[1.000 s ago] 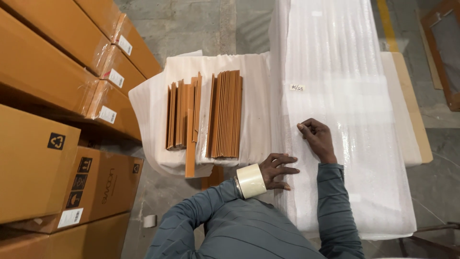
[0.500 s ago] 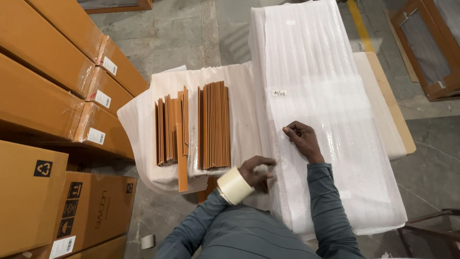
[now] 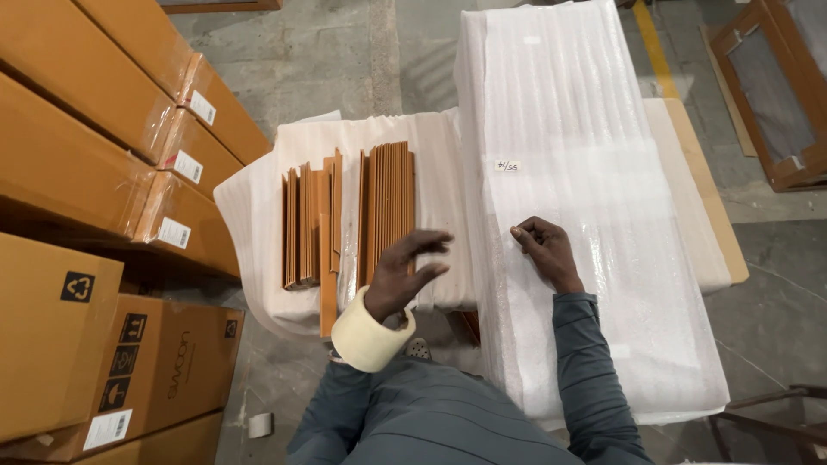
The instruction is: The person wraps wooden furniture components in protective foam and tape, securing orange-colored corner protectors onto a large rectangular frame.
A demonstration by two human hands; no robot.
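My left hand (image 3: 403, 274) hovers with fingers spread over the near end of a stack of orange-brown wooden slats (image 3: 386, 207), holding nothing. A roll of beige packing tape (image 3: 370, 334) sits around my left wrist like a bracelet. My right hand (image 3: 543, 250) rests fingertips-down on a long white foam-wrapped package (image 3: 577, 138), fingers curled, nothing in it. A second group of slats (image 3: 308, 226) lies to the left, all on white foam sheet (image 3: 250, 189).
Long orange-brown cartons (image 3: 95, 129) are stacked at the left, more boxes (image 3: 52, 344) below them. A small tape roll (image 3: 259, 424) lies on the concrete floor. A wooden frame (image 3: 775, 95) stands at the top right. A small paper label (image 3: 506, 164) sticks on the package.
My left hand has lifted off the package edge and moved left over the slats, fingers spreading. My right hand has stayed on the foam package. The view has shifted.
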